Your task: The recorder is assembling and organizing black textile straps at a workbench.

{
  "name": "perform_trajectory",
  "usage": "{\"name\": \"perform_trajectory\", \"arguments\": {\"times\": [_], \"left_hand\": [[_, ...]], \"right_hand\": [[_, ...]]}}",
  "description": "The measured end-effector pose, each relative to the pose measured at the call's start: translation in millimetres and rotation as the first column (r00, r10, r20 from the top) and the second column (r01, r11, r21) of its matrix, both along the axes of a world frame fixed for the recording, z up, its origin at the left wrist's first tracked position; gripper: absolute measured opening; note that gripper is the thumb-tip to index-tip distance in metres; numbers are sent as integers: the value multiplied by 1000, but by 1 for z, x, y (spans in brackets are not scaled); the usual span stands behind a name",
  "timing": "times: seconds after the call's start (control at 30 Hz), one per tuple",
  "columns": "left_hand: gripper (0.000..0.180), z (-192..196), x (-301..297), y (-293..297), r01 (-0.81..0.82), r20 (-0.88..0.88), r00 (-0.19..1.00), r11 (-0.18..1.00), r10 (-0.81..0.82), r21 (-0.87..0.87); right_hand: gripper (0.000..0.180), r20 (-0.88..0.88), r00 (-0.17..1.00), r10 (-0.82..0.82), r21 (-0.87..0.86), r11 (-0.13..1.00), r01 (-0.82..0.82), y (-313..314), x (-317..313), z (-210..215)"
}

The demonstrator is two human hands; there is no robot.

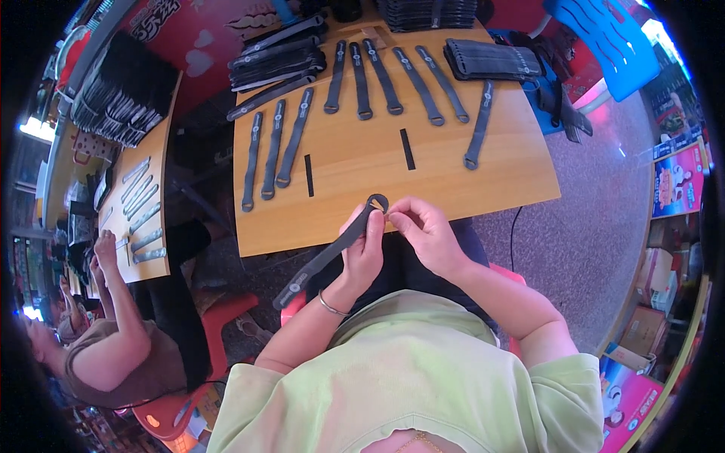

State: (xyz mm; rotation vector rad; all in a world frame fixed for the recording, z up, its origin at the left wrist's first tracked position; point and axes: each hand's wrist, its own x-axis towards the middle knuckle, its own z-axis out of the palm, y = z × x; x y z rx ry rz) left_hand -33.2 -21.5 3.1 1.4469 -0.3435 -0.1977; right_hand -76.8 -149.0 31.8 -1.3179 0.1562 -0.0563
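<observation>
Holding the strap (326,257)!
Left hand (364,251) gripped below its loop (380,198); right hand (427,235) narrowed beside it, hold unclear.

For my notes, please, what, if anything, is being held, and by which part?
The left hand holds a dark strap near its looped end, the right hand beside it.

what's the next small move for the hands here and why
Probably a small, gentle adjustment by the right grip at the looped end, with the left grip bracing the dark strap: the left holds it just below the loop, the right fingertips are right beside the loop, and the other end hangs free to the left.
</observation>
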Motion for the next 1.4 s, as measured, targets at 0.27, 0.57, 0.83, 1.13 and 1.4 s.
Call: {"name": "perform_trajectory", "arguments": {"times": [0.27,0.57,0.83,1.13,1.4], "left_hand": [[19,-1,-3,-1,84,55,995,996,-84,-8],[19,6,0,1,217,-112,968,974,-223,-65],[19,6,-4,0,205,-105,972,977,-210,-60],[20,1,-13,-4,115,-166,976,983,-139,-145],[20,6,-10,-7,128,-282,944,978,-171,-163]], "right_hand": [[26,326,943,-62,-554,796,244,-14,3,9],[36,548,823,147,-741,541,397,-31,9,6],[31,505,854,122,-744,563,360,-25,6,11],[28,207,977,52,-397,917,35,-17,2,10],[32,477,859,186,-759,580,296,-32,8,-4]]}}
